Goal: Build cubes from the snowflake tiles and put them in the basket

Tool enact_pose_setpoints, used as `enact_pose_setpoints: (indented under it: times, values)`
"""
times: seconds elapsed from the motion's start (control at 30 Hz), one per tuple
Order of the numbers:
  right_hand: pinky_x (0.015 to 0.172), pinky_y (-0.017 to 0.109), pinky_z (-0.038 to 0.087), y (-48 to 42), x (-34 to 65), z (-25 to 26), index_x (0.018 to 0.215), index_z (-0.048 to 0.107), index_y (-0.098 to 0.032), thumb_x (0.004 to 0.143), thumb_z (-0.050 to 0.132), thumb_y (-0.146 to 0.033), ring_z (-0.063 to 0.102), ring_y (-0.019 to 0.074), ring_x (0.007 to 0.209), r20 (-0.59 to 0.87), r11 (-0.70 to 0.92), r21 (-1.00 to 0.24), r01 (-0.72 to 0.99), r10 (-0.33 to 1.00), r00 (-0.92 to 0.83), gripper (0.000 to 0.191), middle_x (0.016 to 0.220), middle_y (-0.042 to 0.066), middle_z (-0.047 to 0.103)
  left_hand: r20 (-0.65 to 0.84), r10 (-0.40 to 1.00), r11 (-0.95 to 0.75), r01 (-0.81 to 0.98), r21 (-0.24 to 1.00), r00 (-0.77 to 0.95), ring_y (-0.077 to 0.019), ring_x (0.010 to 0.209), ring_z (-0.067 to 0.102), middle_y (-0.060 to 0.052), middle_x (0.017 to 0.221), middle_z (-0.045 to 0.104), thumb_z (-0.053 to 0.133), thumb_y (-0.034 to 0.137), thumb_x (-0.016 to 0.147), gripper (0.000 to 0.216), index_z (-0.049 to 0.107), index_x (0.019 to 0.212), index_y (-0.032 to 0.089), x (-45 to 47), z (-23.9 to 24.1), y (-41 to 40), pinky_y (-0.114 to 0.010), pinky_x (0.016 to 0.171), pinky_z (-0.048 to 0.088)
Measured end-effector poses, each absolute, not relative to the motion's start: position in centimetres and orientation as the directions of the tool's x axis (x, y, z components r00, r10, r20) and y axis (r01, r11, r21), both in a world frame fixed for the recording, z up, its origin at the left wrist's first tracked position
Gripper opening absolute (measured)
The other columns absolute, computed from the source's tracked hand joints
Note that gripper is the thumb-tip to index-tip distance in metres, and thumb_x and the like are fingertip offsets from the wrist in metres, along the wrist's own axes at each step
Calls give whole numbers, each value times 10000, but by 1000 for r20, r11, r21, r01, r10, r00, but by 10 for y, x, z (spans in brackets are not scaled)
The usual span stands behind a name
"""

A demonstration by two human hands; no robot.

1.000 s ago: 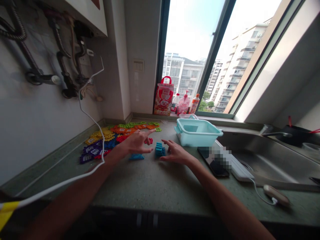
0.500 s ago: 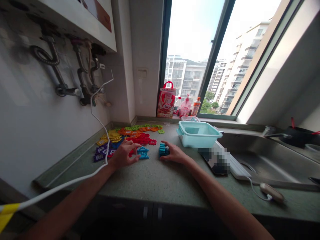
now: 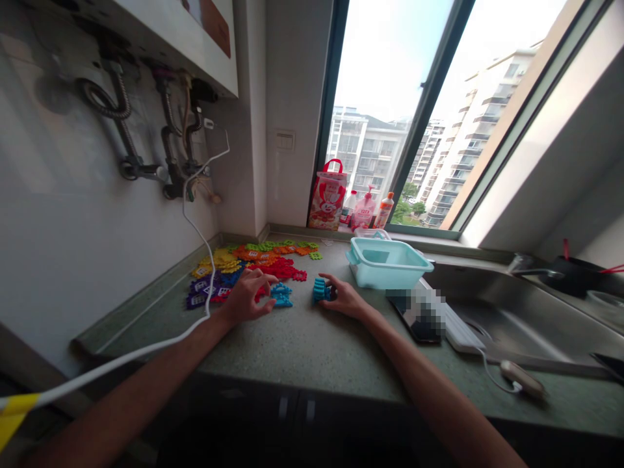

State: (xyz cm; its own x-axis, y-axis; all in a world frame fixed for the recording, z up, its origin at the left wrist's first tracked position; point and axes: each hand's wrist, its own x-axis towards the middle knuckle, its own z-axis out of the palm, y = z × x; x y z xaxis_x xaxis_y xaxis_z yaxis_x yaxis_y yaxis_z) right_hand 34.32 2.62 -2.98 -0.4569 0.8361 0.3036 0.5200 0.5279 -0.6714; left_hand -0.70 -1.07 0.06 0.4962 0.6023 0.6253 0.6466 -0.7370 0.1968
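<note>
My right hand holds a small stack of blue notched plastic building tiles between thumb and fingers, at the counter surface. To the left, more blue tiles lie on the counter. My left hand is beside them with thumb and index finger apart, and nothing shows between them. Behind that hand spread red tiles, orange tiles, yellow tiles, green tiles and purple tiles. The left hand hides part of the pile.
A light blue plastic basin stands right of my right hand. Further right are a phone, a white power strip and the steel sink. A white cable crosses above my left forearm. Bottles line the windowsill.
The view has shifted slightly, so things sit a little further right. Both hands keep nearly the same places; the stack in my right hand looks slightly more tilted.
</note>
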Motion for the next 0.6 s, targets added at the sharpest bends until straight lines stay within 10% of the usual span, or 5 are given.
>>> enact_pose_setpoints:
  times: [0.6]
  values:
    - [804,329,538,27,380,82,1478,525,-233,776,794,-418,666,178,788,498,483,-497,721,839,-219,774,1072,60,723,656,558,-767,617,174,509,-260,940,665,-39,876,720,668,390,840,394,649,1194,219,-6,4,-7,-424,941,454]
